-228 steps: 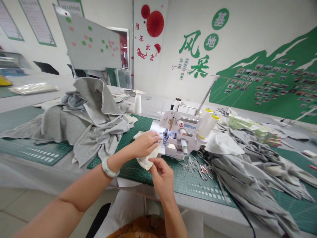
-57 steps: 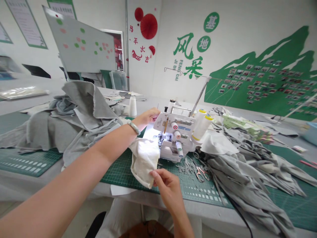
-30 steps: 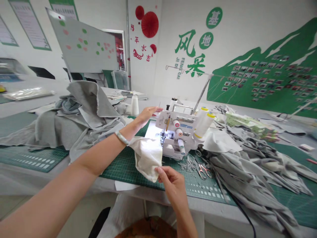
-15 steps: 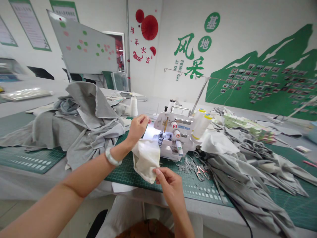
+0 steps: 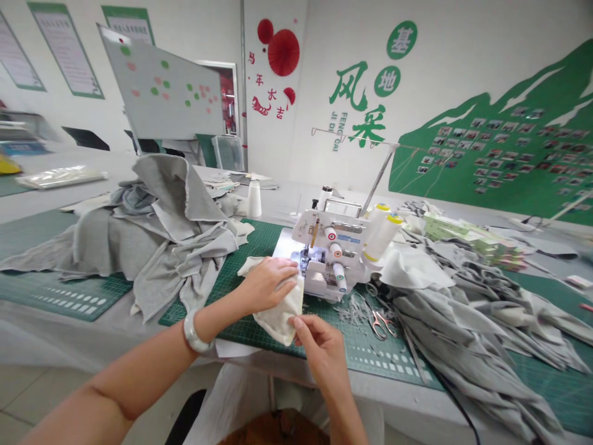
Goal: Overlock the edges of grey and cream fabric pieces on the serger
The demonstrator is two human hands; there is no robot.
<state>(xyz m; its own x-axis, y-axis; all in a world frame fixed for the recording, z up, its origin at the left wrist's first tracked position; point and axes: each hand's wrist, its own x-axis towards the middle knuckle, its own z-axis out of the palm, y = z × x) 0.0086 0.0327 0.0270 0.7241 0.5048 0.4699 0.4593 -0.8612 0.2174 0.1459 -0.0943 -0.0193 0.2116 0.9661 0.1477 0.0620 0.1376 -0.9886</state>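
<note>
A cream fabric piece (image 5: 278,318) lies at the front of a white overlock sewing machine (image 5: 319,247), its upper edge close to the lit presser foot. My left hand (image 5: 269,285) rests flat on the fabric just left of the foot, fingers stretched toward the machine. Between thumb and fingers, my right hand (image 5: 319,341) pinches the fabric's near corner. Both hands are over the green cutting mat (image 5: 234,309). Part of the fabric is hidden under my left hand.
Grey fabric pieces (image 5: 106,241) are heaped on the left, with more grey cloth (image 5: 445,315) on the right. Scissors (image 5: 380,322) and thread scraps (image 5: 353,311) lie right of the machine. White thread cones (image 5: 384,238) stand behind it; another white cone (image 5: 254,199) stands farther left.
My left hand has come down from beside the machine's upper left onto the cream fabric and flattened. My right hand keeps its pinch on the near corner. The view has shifted slightly.
</note>
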